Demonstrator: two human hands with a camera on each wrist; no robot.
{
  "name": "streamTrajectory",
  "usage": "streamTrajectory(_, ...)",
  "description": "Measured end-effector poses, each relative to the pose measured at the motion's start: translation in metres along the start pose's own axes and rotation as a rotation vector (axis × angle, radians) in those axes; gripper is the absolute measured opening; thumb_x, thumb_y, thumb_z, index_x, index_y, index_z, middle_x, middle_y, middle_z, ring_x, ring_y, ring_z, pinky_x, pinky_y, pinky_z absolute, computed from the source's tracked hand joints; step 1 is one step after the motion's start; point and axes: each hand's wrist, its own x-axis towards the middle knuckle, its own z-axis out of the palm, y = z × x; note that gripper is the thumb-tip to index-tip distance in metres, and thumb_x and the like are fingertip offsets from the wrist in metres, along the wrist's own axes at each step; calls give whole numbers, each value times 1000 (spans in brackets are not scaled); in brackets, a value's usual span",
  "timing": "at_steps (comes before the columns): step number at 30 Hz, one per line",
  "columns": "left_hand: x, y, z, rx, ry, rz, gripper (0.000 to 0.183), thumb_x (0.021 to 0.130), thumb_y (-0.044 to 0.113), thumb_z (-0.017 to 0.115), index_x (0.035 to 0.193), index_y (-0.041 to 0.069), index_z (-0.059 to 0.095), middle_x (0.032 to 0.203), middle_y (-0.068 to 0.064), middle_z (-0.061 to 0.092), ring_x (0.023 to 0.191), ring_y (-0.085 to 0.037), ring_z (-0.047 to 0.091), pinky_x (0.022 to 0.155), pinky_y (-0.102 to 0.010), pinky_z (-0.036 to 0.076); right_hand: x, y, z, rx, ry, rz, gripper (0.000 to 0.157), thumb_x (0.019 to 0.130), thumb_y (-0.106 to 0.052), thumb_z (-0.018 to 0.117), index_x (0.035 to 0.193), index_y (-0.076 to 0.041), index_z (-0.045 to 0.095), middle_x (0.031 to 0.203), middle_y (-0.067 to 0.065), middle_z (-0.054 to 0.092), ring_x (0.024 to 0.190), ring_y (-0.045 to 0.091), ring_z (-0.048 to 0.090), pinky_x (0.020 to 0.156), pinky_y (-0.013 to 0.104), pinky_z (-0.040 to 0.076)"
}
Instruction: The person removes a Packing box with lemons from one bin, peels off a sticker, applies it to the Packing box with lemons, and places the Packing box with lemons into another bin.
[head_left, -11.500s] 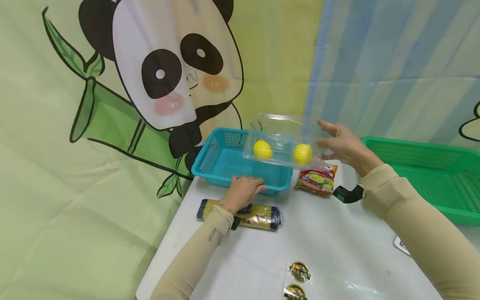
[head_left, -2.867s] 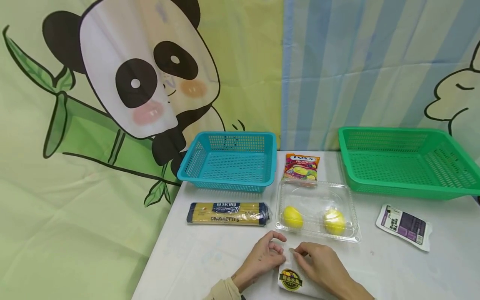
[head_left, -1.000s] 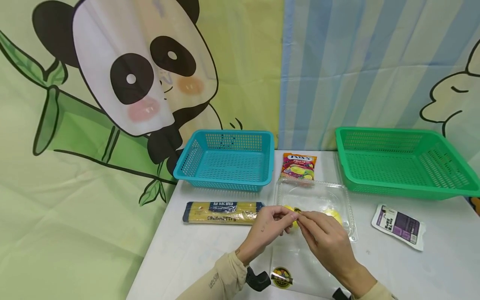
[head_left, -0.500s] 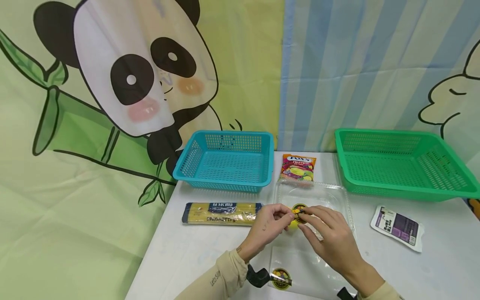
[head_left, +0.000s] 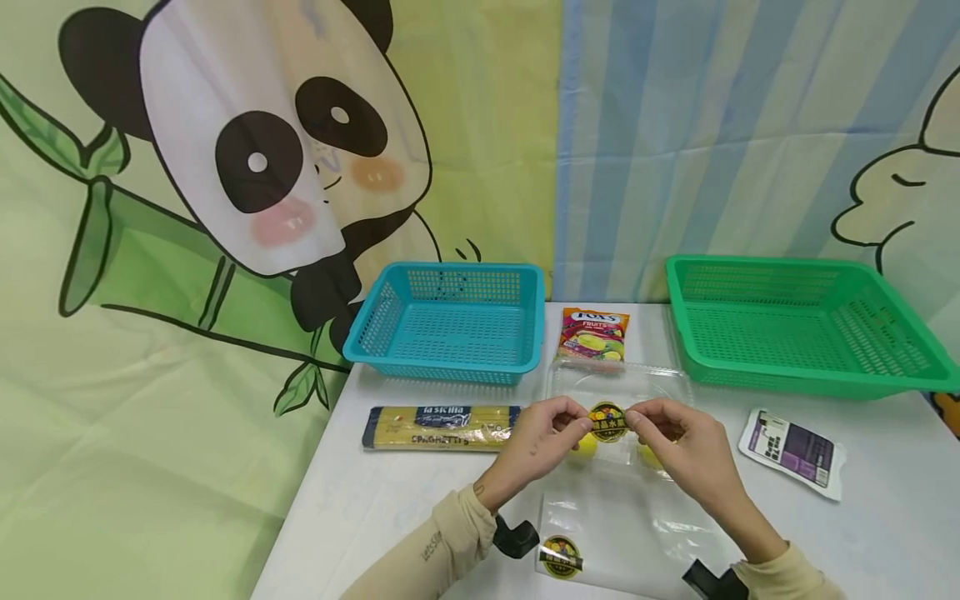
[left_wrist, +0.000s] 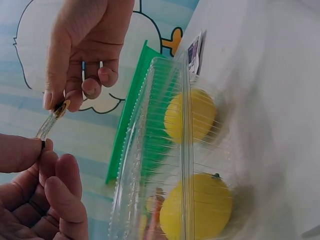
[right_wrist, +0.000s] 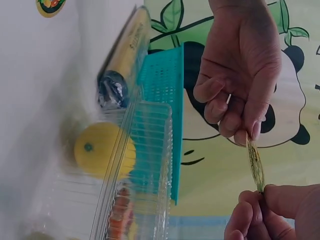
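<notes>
A round black-and-gold sticker (head_left: 607, 422) is stretched between my hands, its printed face toward the head camera. Thumb and finger of my left hand (head_left: 542, 443) pinch its left edge; my right hand (head_left: 693, 448) pinches the right edge. Beneath them on the table lies a clear plastic clamshell box (head_left: 618, 379), its lid down. Two lemons show through its walls, one lemon (left_wrist: 190, 116) farther from the left wrist camera and another lemon (left_wrist: 197, 207) nearer. In front of the box is a transparent backing sheet (head_left: 622, 533) bearing another round sticker (head_left: 561, 557).
Behind stand a blue basket (head_left: 450, 367) and, to the right, a green basket (head_left: 810, 379). A spaghetti pack (head_left: 438, 427) lies left of the hands. The candy bag (head_left: 592, 333) sits behind the box, and a purple-and-white packet (head_left: 793, 452) lies at right.
Earlier the right hand set the lemon box down from above the blue basket. A sticker has come off the folded sheet, now flat. Over the last second the right hand's grip moved to its right edge.
</notes>
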Motion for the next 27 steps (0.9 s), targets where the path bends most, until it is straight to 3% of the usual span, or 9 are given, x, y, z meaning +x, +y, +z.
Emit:
streamTrajectory(10, 12, 4, 4, 45, -4, 34, 17, 101, 25, 62, 99, 11, 72, 85, 1, 69, 72, -1, 59, 64, -21, 50, 4, 1, -4, 66, -54, 66, 14, 96, -23, 71, 99, -9, 73, 81, 2, 74, 66, 5, 67, 60, 21, 54)
streamTrajectory(16, 21, 0, 7, 71, 1, 81, 17, 101, 25, 62, 99, 11, 72, 89, 0, 71, 76, 0, 59, 69, -20, 51, 6, 5, -6, -31, -19, 53, 12, 95, -25, 73, 96, -13, 75, 82, 1, 75, 69, 2, 66, 62, 20, 53)
streamTrajectory(20, 30, -3, 9, 95, 7, 88, 15, 100, 23, 63, 97, 12, 72, 84, 1, 69, 72, -2, 56, 65, -19, 48, 11, 8, -6, -110, 7, 32, 11, 93, -26, 75, 92, -15, 75, 80, -1, 75, 69, 1, 64, 63, 21, 51)
streamTrajectory(27, 50, -6, 12, 281, -27, 85, 13, 100, 20, 62, 92, 13, 70, 76, 6, 62, 63, -3, 51, 57, -18, 44, 22, 17, -3, -213, 3, 16, 13, 92, -24, 74, 85, -14, 72, 74, -3, 70, 68, 9, 61, 59, 24, 45)
